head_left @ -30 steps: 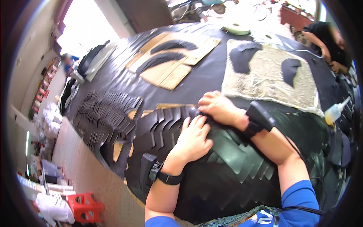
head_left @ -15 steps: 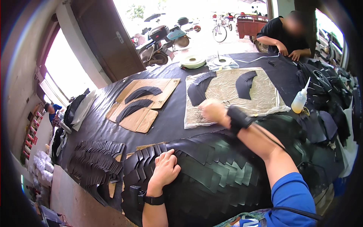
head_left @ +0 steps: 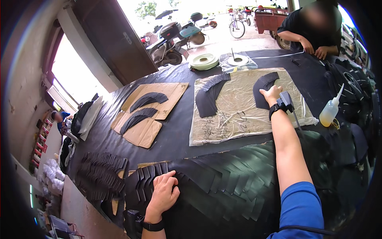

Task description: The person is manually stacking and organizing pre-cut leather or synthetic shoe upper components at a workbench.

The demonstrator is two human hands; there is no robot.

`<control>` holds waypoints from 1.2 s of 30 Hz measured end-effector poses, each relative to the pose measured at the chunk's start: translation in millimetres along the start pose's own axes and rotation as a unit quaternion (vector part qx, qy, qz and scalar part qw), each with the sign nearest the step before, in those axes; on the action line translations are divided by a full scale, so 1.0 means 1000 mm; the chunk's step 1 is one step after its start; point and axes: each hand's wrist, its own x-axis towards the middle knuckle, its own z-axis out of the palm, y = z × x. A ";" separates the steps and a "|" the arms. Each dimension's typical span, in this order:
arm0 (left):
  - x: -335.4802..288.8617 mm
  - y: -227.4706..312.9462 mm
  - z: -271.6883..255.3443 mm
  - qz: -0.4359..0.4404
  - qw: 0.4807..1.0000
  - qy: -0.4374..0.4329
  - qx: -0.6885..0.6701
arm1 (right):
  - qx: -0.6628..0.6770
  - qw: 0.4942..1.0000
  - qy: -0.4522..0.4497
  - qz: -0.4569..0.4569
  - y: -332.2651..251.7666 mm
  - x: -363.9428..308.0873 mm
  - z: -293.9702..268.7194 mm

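My left hand (head_left: 164, 192) rests on overlapping dark flat pieces (head_left: 145, 181), which look like leather or coated fabric. Its fingers are partly stretched out, holding nothing I can see. Farther off, my right hand (head_left: 271, 95) touches a fanned stack of dark curved pieces (head_left: 260, 97), thumb and fingers apart on its right side. That stack lies on a wrapped, pale board (head_left: 234, 115), alongside another fanned stack (head_left: 207, 101) to its left. More dark pieces (head_left: 234, 175) overlap in rows across the near table.
Opened cardboard (head_left: 149, 133) bears two fanned stacks. A squeeze bottle (head_left: 329, 111) with a long nozzle stands at right by dark cloth (head_left: 346, 81). Tape rolls (head_left: 203, 61) sit at the far edge. A co-worker's hands (head_left: 314, 49) work at the far right corner.
My right hand has moved right and away from me, from the near left of the wrapped board to its right stack. My left hand stays on the near pieces. The view has shifted slightly.
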 end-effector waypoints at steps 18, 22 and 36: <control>-0.035 0.035 -0.026 -0.091 0.844 0.021 -0.528 | 0.621 0.588 -0.512 -0.079 -0.081 -0.057 -0.091; -0.054 0.052 -0.010 -0.072 0.677 -0.064 -0.730 | 0.512 0.425 -0.719 -0.200 -0.124 -0.167 -0.183; -0.132 0.032 -0.002 -0.138 0.498 0.144 -0.844 | 0.301 0.543 -0.377 -0.688 -0.136 -0.352 -0.248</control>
